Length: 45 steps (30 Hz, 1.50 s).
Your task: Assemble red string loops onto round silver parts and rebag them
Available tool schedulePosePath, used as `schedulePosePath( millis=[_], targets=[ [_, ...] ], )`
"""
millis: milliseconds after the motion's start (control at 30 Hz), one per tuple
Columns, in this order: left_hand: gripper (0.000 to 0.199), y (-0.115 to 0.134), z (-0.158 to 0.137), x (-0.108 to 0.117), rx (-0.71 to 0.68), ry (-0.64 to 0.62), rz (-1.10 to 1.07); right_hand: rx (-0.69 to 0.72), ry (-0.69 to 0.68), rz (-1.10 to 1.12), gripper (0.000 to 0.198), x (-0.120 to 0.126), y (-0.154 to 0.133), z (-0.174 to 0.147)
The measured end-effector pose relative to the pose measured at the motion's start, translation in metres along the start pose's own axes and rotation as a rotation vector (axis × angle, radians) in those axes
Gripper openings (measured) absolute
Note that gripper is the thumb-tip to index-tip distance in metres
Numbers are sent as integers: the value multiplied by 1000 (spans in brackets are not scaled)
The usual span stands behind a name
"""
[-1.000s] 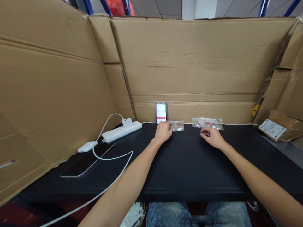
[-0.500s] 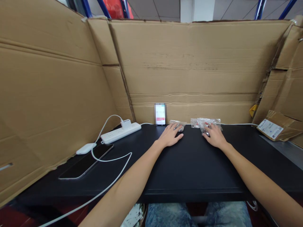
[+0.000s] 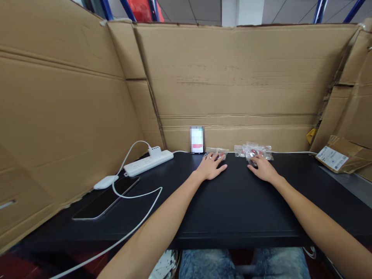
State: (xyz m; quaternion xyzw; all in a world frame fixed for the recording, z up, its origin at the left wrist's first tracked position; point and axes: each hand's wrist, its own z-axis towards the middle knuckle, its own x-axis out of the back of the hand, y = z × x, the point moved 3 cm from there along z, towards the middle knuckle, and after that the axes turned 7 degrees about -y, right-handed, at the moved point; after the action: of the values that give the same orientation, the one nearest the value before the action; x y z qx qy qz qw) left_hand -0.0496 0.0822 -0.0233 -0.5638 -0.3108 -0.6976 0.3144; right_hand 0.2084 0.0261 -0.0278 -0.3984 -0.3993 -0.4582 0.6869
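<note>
My left hand (image 3: 209, 166) lies palm down with its fingers spread over a small clear plastic bag (image 3: 217, 150), which has small reddish and shiny items inside. Its fingertips cover part of that bag. Over to the right, my right hand (image 3: 261, 168) rests with fingers apart at the front of several overlapping clear bags (image 3: 252, 149). Red and silvery bits show through that plastic; exactly what they are is too small to tell. Neither hand has its fingers wrapped around anything.
A phone with a lit screen (image 3: 197, 140) leans on the cardboard wall (image 3: 232, 77). To the left are a white power strip (image 3: 148, 163), a white cable (image 3: 145, 217), a dark phone (image 3: 106, 199) and a white adapter (image 3: 105, 182). A labelled brown package (image 3: 343, 155) lies at right on the black table (image 3: 238, 209).
My left hand has slid slightly right, its fingers now further over the bag. The right fingers have shifted a little, and the bag under them sits slightly farther back.
</note>
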Motion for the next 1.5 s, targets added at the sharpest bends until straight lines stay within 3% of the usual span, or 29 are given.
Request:
schedulePosePath(
  millis=[300,500,633,867,1033,1133,1233,1367,1500],
  targets=[
    [70,1,11,-3,52,34,28,-34,6,-111,37,-1,1,0],
    [67,4,7,1,20,55,41,-55,19,-111,29,9,-8,-3],
    [62,10,0,10,-10,143,9,-54,7,-47,23,12,-16,-4],
    [42,52,-10,20,-77,195,-37,-215,132,18,37,17,-25,-6],
    [43,86,-17,19,-129,147,-127,-335,-5,33,42,13,-16,-4],
    [46,95,-21,17,-139,127,-170,-350,-60,197,27,9,-11,-2],
    [50,95,-22,16,-120,118,-229,-382,-51,508,13,6,-12,-2],
    [53,88,-16,16,-94,123,-397,-143,17,960,23,9,-26,1],
    [36,81,-7,12,-149,43,-814,-19,83,1085,30,15,-37,2]
  ],
)
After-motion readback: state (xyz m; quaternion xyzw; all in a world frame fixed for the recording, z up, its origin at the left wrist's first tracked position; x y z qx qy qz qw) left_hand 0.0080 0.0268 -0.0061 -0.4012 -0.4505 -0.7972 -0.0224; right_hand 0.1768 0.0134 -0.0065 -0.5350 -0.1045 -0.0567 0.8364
